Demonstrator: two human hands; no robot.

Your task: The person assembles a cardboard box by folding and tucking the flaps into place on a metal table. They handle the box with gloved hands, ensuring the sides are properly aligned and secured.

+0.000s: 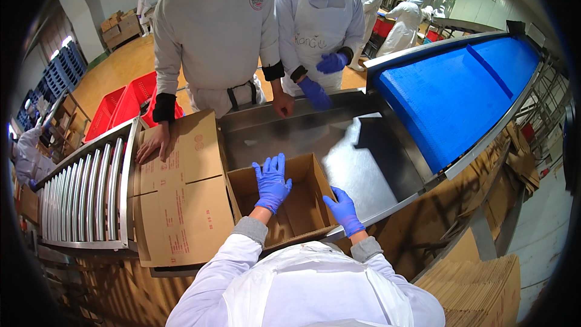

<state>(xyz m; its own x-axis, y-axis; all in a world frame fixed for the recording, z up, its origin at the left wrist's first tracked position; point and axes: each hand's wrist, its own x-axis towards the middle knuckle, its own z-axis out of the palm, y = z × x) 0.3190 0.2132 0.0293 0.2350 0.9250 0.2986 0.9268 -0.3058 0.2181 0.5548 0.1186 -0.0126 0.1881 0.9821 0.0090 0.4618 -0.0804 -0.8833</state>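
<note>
An open-topped cardboard box (pixel 302 206) stands in front of me with its inside showing. My left hand (pixel 272 184), in a blue glove, is spread open above the box's opening and holds nothing. At the box's right wall, my blue-gloved right hand (pixel 345 211) has its thumb and fingers around the rim. Left of the open box lies a printed cardboard box (pixel 181 206) with its flaps folded flat. A co-worker's bare hand (pixel 154 142) presses on its far left part, and that person's other hand (pixel 282 104) is at the table's far edge.
The metal table (pixel 260 130) meets a roller conveyor (pixel 85 194) at left and a blue belt (pixel 448 103) at right. Another co-worker's gloved hand (pixel 316 92) is across the table. Red crates (pixel 121 106) stand far left; stacked flat cardboard (pixel 478 290) sits near right.
</note>
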